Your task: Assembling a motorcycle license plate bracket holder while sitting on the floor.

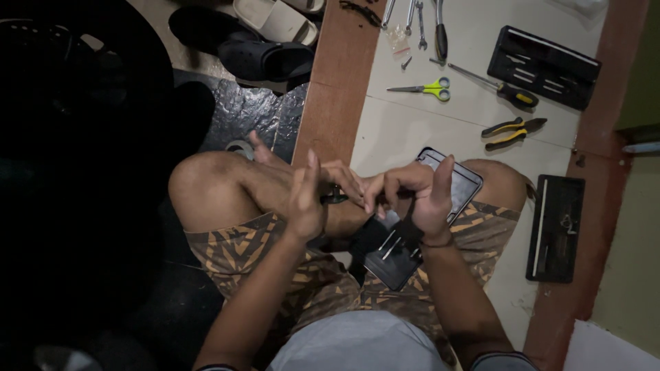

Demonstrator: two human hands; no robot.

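Observation:
I sit cross-legged on the floor with both hands raised over my lap. My left hand [307, 199] stands edge-on with its fingers pointing up and pinches a small dark object [335, 198]. The curled fingers of my right hand [416, 196] meet that same object from the right, thumb raised. A smartphone [462, 184] with a dark screen lies on my right knee, just behind the right hand. An open black case with small metal bits [390, 260] rests on my lap under the right wrist. What the dark object is cannot be made out.
Tools lie on the pale floor ahead: yellow-handled scissors [430, 88], a screwdriver [498, 87], pliers [512, 130], several wrenches [412, 17], a black tool case [543, 65] and a black tray [555, 227]. Black sandals [268, 58] and pale slippers [275, 19] sit at upper left.

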